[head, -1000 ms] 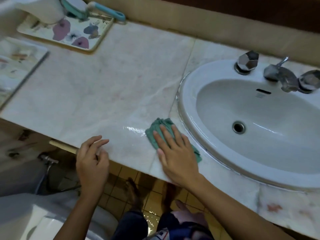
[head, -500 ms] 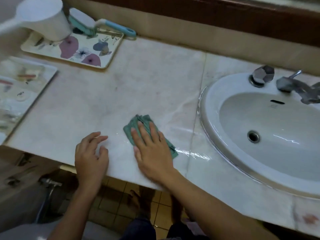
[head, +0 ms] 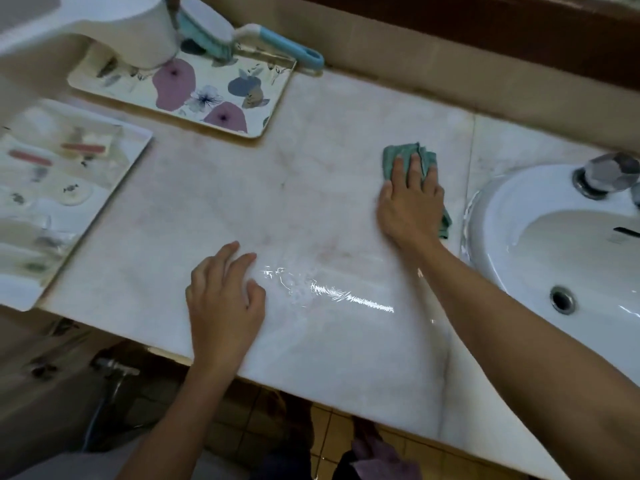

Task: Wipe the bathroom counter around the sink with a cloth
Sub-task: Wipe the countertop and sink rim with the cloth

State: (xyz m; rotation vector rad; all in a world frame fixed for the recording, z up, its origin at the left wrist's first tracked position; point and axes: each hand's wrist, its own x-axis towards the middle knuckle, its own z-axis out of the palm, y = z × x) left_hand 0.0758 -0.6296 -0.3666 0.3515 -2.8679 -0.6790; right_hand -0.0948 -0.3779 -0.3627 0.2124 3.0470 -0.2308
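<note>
A pale marble counter point(head: 214, 209) runs left of a white oval sink point(head: 498, 244). My right hand point(head: 410, 202) lies flat on a folded green cloth point(head: 394, 155), pressing it to the counter just left of the sink's rim, toward the back. Cloth corners show beyond my fingertips and by my wrist. My left hand point(head: 225, 299) rests on the counter near the front edge, fingers slightly curled and holding nothing. A wet, shiny streak point(head: 346, 296) lies between the two hands.
A flowered tray point(head: 207, 95) at the back left carries a white jug point(head: 138, 29) and a blue-handled brush point(head: 277, 39). A clear tray of small toiletries point(head: 62, 188) stands at the far left. A chrome tap knob point(head: 606, 174) stands behind the sink. Tiled floor lies below.
My right hand has slid the cloth away from the front edge toward the back of the counter, closer to the sink. A wet streak is left behind. My left hand stays near the front edge.
</note>
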